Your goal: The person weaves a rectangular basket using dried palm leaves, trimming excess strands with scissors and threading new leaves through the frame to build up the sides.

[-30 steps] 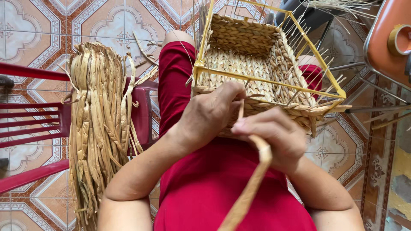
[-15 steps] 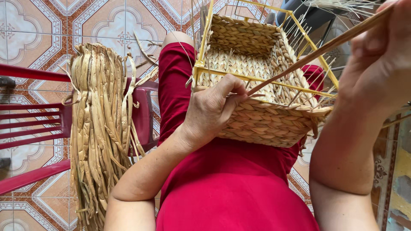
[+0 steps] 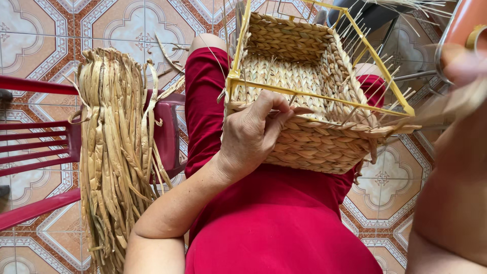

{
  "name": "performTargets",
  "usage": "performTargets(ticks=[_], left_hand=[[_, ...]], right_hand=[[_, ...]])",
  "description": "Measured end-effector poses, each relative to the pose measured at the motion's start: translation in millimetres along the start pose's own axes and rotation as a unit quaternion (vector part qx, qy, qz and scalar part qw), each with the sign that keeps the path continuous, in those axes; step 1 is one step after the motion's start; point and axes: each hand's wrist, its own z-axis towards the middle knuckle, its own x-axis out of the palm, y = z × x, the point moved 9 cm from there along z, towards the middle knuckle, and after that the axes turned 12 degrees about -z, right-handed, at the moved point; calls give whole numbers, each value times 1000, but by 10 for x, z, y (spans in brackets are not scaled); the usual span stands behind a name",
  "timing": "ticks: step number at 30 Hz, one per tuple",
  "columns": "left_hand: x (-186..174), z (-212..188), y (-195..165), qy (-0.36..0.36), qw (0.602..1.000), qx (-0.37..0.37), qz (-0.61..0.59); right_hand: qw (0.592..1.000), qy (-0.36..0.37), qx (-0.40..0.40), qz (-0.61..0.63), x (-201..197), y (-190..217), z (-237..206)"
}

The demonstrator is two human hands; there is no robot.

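Basket (image 3: 309,137), half-woven on yellow wire frame (image 3: 314,94), resting on lap. Left hand (image 3: 251,137) closed on near rim, pinching weave. Right hand (image 3: 464,66) raised far right, blurred; grip cannot be judged. Strand (image 3: 446,106) running rightward from rim.

Left hand (image 3: 253,134) on woven basket (image 3: 304,101)

Left hand (image 3: 251,134) curled, fingers bent forward; right hand (image 3: 464,63) raised high, blurred, seemingly closed.
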Motion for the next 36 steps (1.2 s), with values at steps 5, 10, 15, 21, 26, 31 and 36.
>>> performTargets(ticks=[5, 10, 15, 21, 26, 31, 36], left_hand=[[18, 32, 35, -5, 1000, -7, 22], [49, 65, 11, -8, 999, -9, 31], [17, 81, -8, -15, 999, -19, 32], [38, 102, -28, -18, 999, -8, 47], [59, 120, -10, -11, 999, -5, 51], [39, 91, 1, -11, 998, -10, 59], [72, 79, 22, -11, 998, -14, 61]], right_hand=[[982, 64, -175, -22, 168, 816, -211], [941, 39, -313, -123, 457, 986, -27], [925, 113, -256, -257, 769, 727, 67], [943, 170, -223, -178, 911, 394, -36], [943, 292, -140, -77, 1059, 290, 125], [871, 478, -3, 109, 1047, -267, 392], [827, 365, -139, -405, 1254, -984, 461]])
